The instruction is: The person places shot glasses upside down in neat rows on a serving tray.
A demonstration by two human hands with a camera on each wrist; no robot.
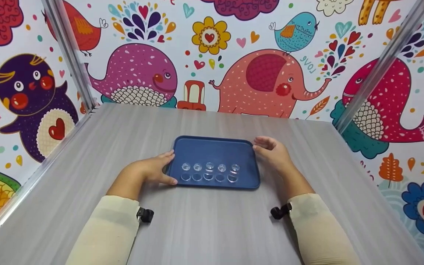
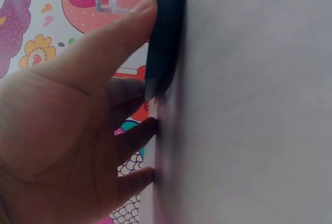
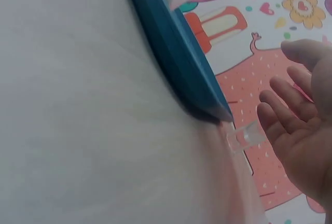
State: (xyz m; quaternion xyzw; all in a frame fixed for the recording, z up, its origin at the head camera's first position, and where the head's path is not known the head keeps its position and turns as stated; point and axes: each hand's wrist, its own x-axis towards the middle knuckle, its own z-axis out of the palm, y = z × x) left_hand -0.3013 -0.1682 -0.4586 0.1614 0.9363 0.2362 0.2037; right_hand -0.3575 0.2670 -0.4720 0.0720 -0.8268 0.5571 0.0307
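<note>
A dark blue rectangular tray (image 1: 212, 149) lies on the table. Several small clear cups (image 1: 209, 171) stand in a row along its nearer half; I cannot tell which way up they are. At the tray's left end, my left hand (image 1: 147, 171) has its thumb on the near corner and its fingers spread against the side. The left wrist view shows that thumb (image 2: 114, 42) against the rim. My right hand (image 1: 276, 154) hovers by the far right corner, fingers loosely bent. The right wrist view shows it apart from the tray, near another clear cup-like piece (image 3: 246, 137) beyond the corner.
The grey table (image 1: 212, 221) extends around the tray. Behind it rises a wall with cartoon animals (image 1: 263, 84). Metal posts (image 1: 70, 55) stand at the back corners. A small black camera (image 1: 145, 215) sits at each wrist.
</note>
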